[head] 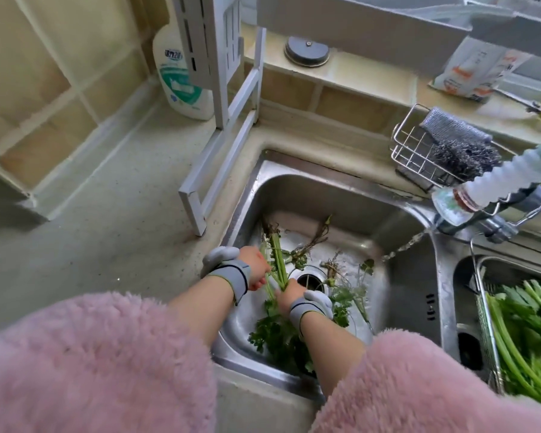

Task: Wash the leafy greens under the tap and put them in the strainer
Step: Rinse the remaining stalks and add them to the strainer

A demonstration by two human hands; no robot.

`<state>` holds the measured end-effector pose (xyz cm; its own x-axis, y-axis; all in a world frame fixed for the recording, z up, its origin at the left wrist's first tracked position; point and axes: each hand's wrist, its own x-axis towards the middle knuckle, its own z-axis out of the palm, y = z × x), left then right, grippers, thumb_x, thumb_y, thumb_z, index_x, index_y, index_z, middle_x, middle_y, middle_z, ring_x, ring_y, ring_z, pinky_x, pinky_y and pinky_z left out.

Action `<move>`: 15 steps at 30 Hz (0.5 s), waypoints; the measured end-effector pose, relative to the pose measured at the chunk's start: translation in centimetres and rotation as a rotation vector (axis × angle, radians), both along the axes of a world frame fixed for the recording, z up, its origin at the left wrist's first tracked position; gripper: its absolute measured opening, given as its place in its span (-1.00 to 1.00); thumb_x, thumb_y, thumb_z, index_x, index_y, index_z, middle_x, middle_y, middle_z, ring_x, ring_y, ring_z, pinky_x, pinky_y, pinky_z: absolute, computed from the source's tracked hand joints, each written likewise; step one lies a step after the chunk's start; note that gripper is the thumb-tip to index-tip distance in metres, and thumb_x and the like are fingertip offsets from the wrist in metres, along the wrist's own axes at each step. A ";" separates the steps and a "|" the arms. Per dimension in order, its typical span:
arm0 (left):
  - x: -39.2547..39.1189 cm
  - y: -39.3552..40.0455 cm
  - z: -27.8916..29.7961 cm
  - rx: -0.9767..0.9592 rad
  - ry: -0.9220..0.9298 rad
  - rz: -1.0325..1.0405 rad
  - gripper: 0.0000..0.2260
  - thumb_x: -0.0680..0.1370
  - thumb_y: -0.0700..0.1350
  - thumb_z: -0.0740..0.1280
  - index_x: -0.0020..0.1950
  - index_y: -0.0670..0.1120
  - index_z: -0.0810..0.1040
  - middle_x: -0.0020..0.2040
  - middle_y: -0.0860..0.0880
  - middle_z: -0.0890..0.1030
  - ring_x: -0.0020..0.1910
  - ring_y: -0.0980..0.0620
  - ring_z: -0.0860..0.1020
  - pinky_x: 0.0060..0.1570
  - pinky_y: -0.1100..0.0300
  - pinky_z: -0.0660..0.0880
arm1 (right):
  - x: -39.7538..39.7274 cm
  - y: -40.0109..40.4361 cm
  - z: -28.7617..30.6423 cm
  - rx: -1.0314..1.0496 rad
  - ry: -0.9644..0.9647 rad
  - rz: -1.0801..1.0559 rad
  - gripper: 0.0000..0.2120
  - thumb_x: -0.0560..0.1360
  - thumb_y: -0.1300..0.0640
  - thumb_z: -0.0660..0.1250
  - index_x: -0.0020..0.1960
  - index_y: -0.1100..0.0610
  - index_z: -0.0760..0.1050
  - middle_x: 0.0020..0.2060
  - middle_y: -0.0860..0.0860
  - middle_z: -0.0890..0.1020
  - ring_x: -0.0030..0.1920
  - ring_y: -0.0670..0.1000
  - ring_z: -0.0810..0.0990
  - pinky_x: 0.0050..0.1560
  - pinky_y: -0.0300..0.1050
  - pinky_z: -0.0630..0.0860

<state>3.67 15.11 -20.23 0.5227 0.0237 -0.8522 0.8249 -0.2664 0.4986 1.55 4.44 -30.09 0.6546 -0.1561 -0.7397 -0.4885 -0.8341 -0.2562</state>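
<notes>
Both hands work low in the left sink basin (310, 195), just near of the drain (310, 281). Left hand (255, 267): fingers curled round the upper stems of a bunch of greens (277, 260). Right hand (289, 296): closed round the same stems lower down, close to the leaves. The root end points far, the leafy end near and under the right wrist. Each wrist carries a grey strap.

More loose greens (347, 292) lie wet on the basin floor right of the drain, roots attached. Water runs from the tap (450, 226) at the right rim and lands right of the hands, not on the held bunch. The strainer (486, 310), a wire basket, sits in the right basin and already holds green stalks (525, 332).

Handling, as judged: the bunch is light; stems fairly stiff but thin and snappable, leaves soft and limp when wet. Wet stems are likely slippery. Best hold is mid-stem with the whole bunch gathered, not by the leaves, which would tear. Roots may carry soil.

Writing: the white bottle (181, 73) at far left has a blue and green label, its characters too blurred to read. The bag (478, 70) at far right shows red print, also unreadable.
</notes>
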 end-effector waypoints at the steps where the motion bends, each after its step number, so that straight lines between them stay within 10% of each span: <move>1: 0.1 0.0 -0.1 0.014 -0.020 -0.017 -0.83 0.60 -0.35 0.13 -0.12 -0.27 0.47 -0.39 -0.16 0.37 -0.48 0.01 0.25 -0.45 0.23 0.21 | 0.3 0.2 -0.3 -0.024 -0.005 -0.014 -0.50 0.58 -0.08 0.14 0.37 0.24 0.28 0.29 0.20 0.41 0.28 0.21 0.42 0.25 0.02 0.37; 3: 0.0 0.0 -0.3 0.020 -0.049 -0.043 -0.81 0.61 -0.34 0.10 0.11 -0.32 0.48 -0.37 -0.15 0.37 -0.46 0.02 0.27 -0.42 0.24 0.22 | 0.7 0.2 -0.8 -0.094 -0.013 -0.015 -0.44 0.54 -0.19 0.13 0.36 0.20 0.28 0.25 0.16 0.41 0.20 0.20 0.45 0.22 0.04 0.43; 10: -0.7 0.5 -1.0 0.047 -0.111 0.018 -0.76 0.59 -0.32 0.13 -0.27 -0.16 0.35 -0.39 -0.12 0.40 -0.48 0.00 0.34 -0.43 0.24 0.32 | 0.3 2.0 -1.9 0.016 -0.074 0.136 -0.40 0.49 0.05 0.33 0.43 0.18 0.18 0.31 0.14 0.39 0.26 0.18 0.44 0.22 0.06 0.45; 13: -1.0 0.6 -0.5 0.057 -0.137 0.018 -0.83 0.59 -0.31 0.14 -0.19 -0.19 0.37 -0.39 -0.09 0.43 -0.47 0.02 0.39 -0.44 0.23 0.35 | 0.1 2.0 -3.3 -0.059 0.065 0.194 -0.78 0.51 0.01 0.26 0.04 0.14 0.40 0.02 0.14 0.49 0.03 0.09 0.49 -0.15 -0.15 0.45; 15: -1.1 0.5 -0.3 0.041 -0.147 0.045 -0.78 0.60 -0.33 0.12 -0.24 -0.19 0.37 -0.40 -0.16 0.41 -0.48 -0.01 0.34 -0.46 0.23 0.30 | 0.0 1.6 -4.2 -0.110 0.086 0.271 -0.68 0.53 -0.09 0.19 -0.27 0.07 0.24 -0.27 0.11 0.39 -0.16 0.11 0.47 -0.11 -0.14 0.44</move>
<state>2.61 15.65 -20.54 0.6392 0.0831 -0.7645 0.7555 -0.2536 0.6041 1.52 6.01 -34.26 0.6189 -0.0668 -0.7826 -0.2604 -0.9575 -0.1242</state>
